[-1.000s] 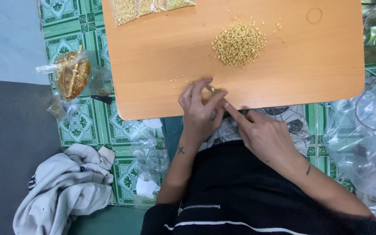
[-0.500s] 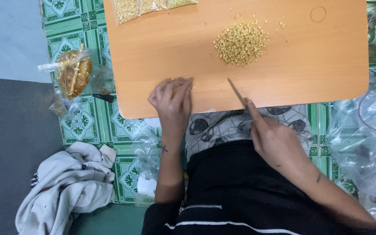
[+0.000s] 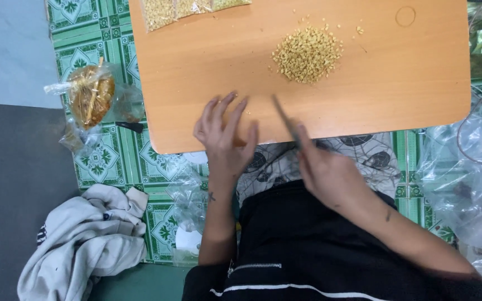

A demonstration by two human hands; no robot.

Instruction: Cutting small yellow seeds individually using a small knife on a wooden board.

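Right hand (image 3: 330, 173) has its grip clenched on a thin knife (image 3: 285, 120), blade angled up and left over the near edge of the tabletop (image 3: 408, 83). Left hand (image 3: 224, 134) rests flat at that edge, grip released, fingers spread, just left of the blade. A pile of small yellow pieces (image 3: 308, 53) lies farther back; a bag of orange contents (image 3: 90, 97) sits on the green floor mat (image 3: 112, 161) at left.

A heap of chopped bits (image 3: 308, 54) lies on the low table (image 3: 419, 83), beyond the right hand (image 3: 330, 173) with its knife (image 3: 285, 120). The left hand (image 3: 224, 136) rests on the table's near edge, left of the knife. A tied bag (image 3: 90, 97) lies on the floor mat (image 3: 112, 161) left of the table, a crumpled cloth (image 3: 85, 239) nearer.
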